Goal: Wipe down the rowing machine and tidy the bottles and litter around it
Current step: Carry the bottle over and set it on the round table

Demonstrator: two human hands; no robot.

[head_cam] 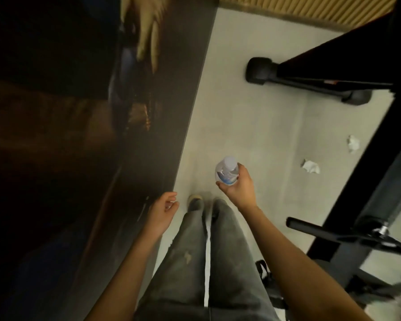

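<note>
My right hand (240, 187) grips a clear plastic water bottle (226, 170) with a white cap and a blue label, held upright above the pale floor in front of my feet. My left hand (163, 208) hangs beside my left leg with loosely curled fingers and holds nothing. The black rowing machine (361, 181) runs along the right side, its handle bar (315, 229) at lower right. Two crumpled white tissues (310, 166) (353, 143) lie on the floor next to its rail.
A dark glossy wall panel (148, 112) fills the left half and meets the floor close to my left foot. The rower's front foot bar (308, 83) crosses the floor at upper right. A ribbed wooden wall (299, 6) closes off the far end.
</note>
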